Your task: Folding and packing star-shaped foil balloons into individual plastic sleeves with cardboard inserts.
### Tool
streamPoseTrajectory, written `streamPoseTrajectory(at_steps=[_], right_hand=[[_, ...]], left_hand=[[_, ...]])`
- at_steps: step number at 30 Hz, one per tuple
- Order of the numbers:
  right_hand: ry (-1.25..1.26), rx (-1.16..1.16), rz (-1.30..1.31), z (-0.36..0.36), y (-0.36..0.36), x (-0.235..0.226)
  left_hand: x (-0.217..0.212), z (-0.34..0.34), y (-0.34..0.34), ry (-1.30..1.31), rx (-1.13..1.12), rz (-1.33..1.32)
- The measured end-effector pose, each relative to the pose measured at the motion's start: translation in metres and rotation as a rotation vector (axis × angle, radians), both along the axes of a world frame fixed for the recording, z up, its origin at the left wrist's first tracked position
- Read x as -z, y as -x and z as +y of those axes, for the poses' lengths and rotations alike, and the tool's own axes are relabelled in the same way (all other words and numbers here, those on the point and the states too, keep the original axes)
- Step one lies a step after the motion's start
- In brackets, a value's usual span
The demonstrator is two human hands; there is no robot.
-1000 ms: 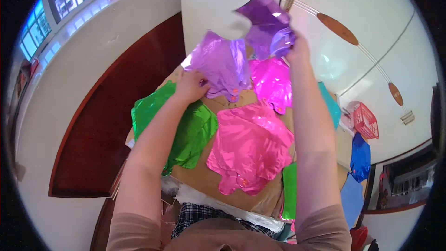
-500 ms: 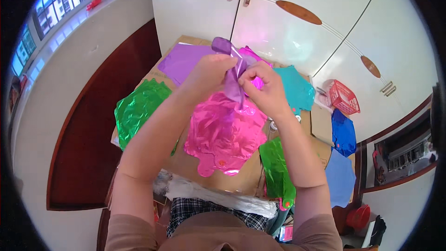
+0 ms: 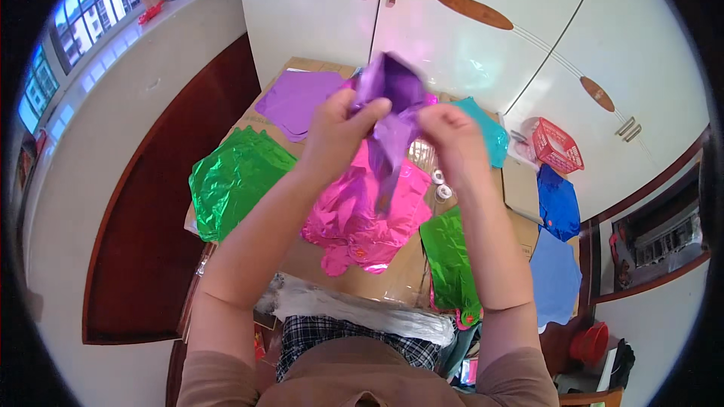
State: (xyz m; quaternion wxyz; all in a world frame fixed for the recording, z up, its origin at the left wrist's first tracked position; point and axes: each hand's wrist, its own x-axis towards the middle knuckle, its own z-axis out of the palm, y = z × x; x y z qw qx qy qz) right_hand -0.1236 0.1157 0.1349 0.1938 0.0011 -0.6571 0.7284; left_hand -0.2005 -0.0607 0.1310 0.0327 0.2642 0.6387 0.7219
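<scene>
A deflated purple foil balloon [image 3: 394, 132], partly smeared by motion, hangs bunched over the middle of the table. My left hand [image 3: 343, 124] grips its left side, with the thumb lying across the foil. My right hand [image 3: 452, 128] has curled fingers at its right edge, pinching the foil there; the fingertips are blurred. Below both hands lie flat pink foil balloons [image 3: 362, 234], overlapped by the purple one's lower end. Green foil balloons [image 3: 237, 181] rest to the left of my left forearm. Another green foil balloon [image 3: 452, 260] lies beside my right forearm.
Cardboard [image 3: 317, 260] covers the table. Farther back are flat purple foil pieces [image 3: 300, 102] and a teal one [image 3: 489, 132]. Small white rolls [image 3: 443, 192], a red basket [image 3: 556, 145], blue foil [image 3: 558, 203] and light-blue pieces [image 3: 554, 275] sit right. Clear plastic [image 3: 362, 316] lines the front edge.
The purple foil balloon has been turned and spread wider, showing a darker fold at the top. My right hand has moved right, away from my left.
</scene>
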Motion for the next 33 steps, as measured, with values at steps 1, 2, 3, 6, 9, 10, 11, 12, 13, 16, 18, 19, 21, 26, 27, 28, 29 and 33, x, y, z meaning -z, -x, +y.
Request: streamPoseTrajectory(at_steps=[1, 2, 3, 6, 9, 10, 11, 12, 13, 16, 18, 19, 21, 26, 27, 28, 29, 33], right_hand=[[0.111, 0.016, 0.037, 0.025, 0.002, 0.002], [0.231, 0.017, 0.073, 0.052, 0.002, 0.002], [0.324, 0.169, 0.137, 0.067, -0.003, -0.005], [0.430, 0.444, 0.169, 0.161, -0.051, -0.020], [0.324, 0.238, 0.343, 0.199, -0.131, -0.041], [0.254, 0.079, 0.398, 0.231, -0.163, -0.042], [0.110, 0.226, 0.344, 0.182, -0.162, -0.055], [0.039, 0.474, 0.340, 0.147, -0.173, -0.076], [-0.075, 0.462, 0.271, 0.157, -0.196, -0.074], [-0.540, 0.468, -0.041, 0.148, -0.222, -0.066], [-0.886, 0.398, -0.070, 0.110, -0.198, -0.054], [-0.906, 0.319, -0.151, 0.093, -0.196, -0.056], [-0.950, 0.221, -0.281, 0.081, -0.194, -0.037], [-1.187, 0.093, -0.159, 0.044, -0.180, 0.036], [-1.224, 0.140, -0.134, 0.039, -0.181, 0.042], [-1.261, 0.190, -0.110, 0.038, -0.183, 0.045], [-1.354, 0.300, -0.115, 0.046, -0.187, 0.036], [-1.161, 0.664, -0.083, 0.084, -0.207, -0.047]], left_hand=[[0.003, -0.001, 0.008, -0.045, -0.044, 0.024], [0.009, -0.009, 0.023, -0.081, -0.103, 0.048], [0.017, -0.019, 0.039, -0.113, -0.166, 0.068], [0.040, -0.051, 0.103, -0.360, -0.280, -0.108], [0.072, -0.071, 0.161, -0.295, -0.421, -0.191], [0.078, -0.069, 0.174, -0.270, -0.430, -0.275], [0.090, -0.084, 0.191, -0.158, -0.501, -0.368], [0.107, -0.080, 0.212, -0.070, -0.518, -0.474], [0.125, -0.073, 0.228, 0.023, -0.526, -0.583], [0.179, -0.086, 0.270, 0.276, -0.594, -0.421], [0.200, -0.120, 0.294, 0.543, -0.577, -0.206], [0.197, -0.105, 0.287, 0.393, -0.627, -0.270], [0.178, -0.089, 0.273, 0.209, -0.727, -0.336], [0.180, -0.090, 0.289, 0.223, -0.856, -0.449], [0.178, -0.089, 0.284, 0.135, -0.877, -0.441], [0.173, -0.085, 0.284, 0.060, -0.790, -0.474], [0.165, -0.080, 0.286, -0.015, -0.699, -0.506], [0.153, -0.095, 0.282, -0.125, -0.601, -0.558]])
